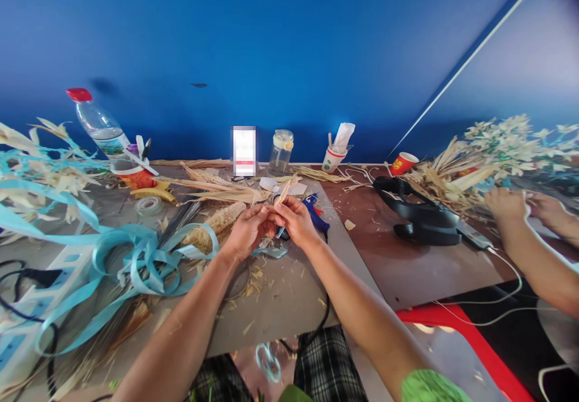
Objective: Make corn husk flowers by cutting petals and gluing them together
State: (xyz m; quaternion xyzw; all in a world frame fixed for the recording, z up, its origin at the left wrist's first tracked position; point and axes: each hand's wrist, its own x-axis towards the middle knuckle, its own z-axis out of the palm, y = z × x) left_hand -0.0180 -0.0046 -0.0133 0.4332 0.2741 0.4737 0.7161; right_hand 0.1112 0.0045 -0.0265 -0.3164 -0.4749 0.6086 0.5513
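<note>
My left hand (246, 231) and my right hand (296, 221) meet over the middle of the grey table (289, 296). Both pinch a thin pale strip of dried corn husk (284, 192) that sticks up between the fingertips. A corn cob (216, 224) with its husk lies just left of my left hand. A blue glue gun (315, 212) lies right behind my right hand. Light-blue ribbon (136, 257) curls in loops at the left, and one strand runs under my hands.
A plastic bottle (97, 123), a glass jar (281, 151), paper cups (333, 158) and loose husks (217, 188) stand along the blue wall. A black device (418, 215) lies on the brown table. Another person's hands (511, 206) work at a husk pile on the right.
</note>
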